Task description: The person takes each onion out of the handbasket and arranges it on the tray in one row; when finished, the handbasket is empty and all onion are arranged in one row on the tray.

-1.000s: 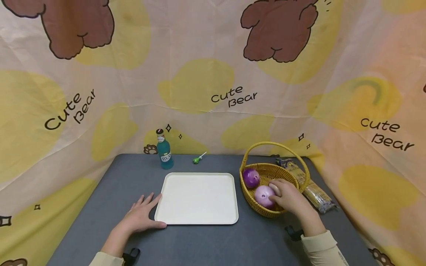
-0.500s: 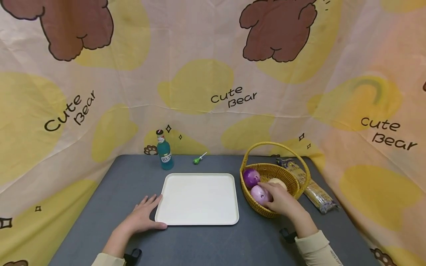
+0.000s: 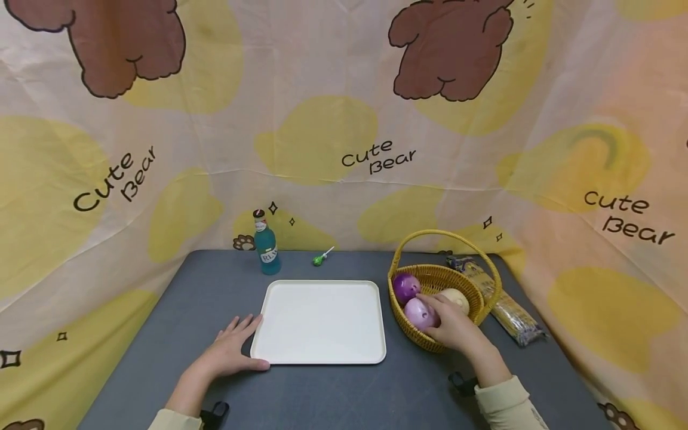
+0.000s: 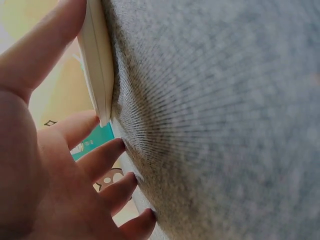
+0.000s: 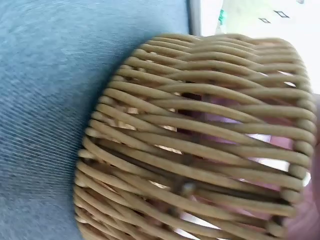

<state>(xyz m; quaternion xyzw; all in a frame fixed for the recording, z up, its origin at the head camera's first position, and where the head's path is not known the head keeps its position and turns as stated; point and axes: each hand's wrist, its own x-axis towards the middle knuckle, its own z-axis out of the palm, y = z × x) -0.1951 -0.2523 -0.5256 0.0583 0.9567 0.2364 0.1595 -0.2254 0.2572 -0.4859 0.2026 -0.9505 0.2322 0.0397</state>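
In the head view my left hand (image 3: 228, 346) lies at the left side of a white rectangular tray (image 3: 318, 322), fingers spread and straight. Its thumb and index finger touch the tray's edge (image 4: 97, 65), as the left wrist view also shows. My right hand (image 3: 457, 325) reaches into a yellow wicker basket (image 3: 396, 310) and holds a light purple ball (image 3: 419, 313), with thumb and fingers curved round it. A darker purple ball (image 3: 405, 288) sits behind it, and a cream ball (image 3: 458, 300) lies to its right. The basket's woven side (image 5: 200, 135) hides most of that grip in the right wrist view.
A blue-green bottle (image 3: 267, 251) stands upright behind the tray, with a green lollipop (image 3: 320, 258) to its right. A long clear packet (image 3: 510, 310) lies to the right of the basket. The basket's tall handle (image 3: 443, 233) arches over it. A patterned cloth hangs behind the table.
My right hand has shifted left from between the cream and light purple balls onto the light purple one, which has moved slightly left. The cream ball shows more now. My left hand stays at the tray.
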